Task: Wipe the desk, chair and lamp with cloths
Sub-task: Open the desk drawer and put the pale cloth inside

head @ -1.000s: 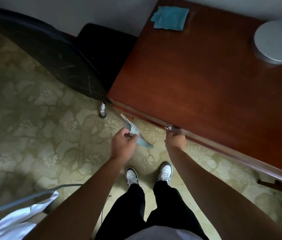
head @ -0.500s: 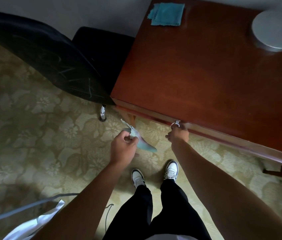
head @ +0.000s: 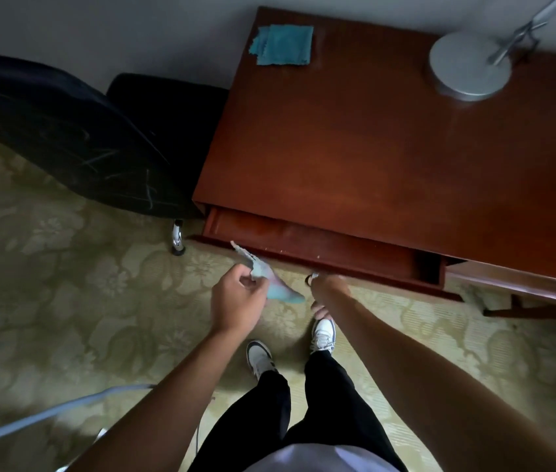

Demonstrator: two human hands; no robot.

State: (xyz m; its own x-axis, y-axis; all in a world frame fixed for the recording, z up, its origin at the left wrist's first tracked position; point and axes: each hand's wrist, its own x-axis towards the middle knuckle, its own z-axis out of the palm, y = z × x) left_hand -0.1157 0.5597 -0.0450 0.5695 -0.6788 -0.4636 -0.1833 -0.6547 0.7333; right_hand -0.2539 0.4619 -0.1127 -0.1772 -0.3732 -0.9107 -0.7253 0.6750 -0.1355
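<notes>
Left hand [head: 237,301] pinching a pale cloth [head: 271,284], right hand [head: 326,289] hooked on the drawer handle [head: 311,278]. Teal cloth [head: 283,45] is way beyond both on the table [head: 372,148]. Yank too hard and the drawer [head: 320,248] probably drops out.

The chair [head: 75,137] stands left of the desk [head: 389,158]. On the desk, a folded cloth [head: 283,45] lies at the back left corner, the lamp [head: 469,64] at the back right. The open drawer [head: 320,248] juts from its front edge.

Both arms reach forward and down, the left hand [head: 237,303] curled in a pinch, the right hand [head: 327,289] curled too.
</notes>
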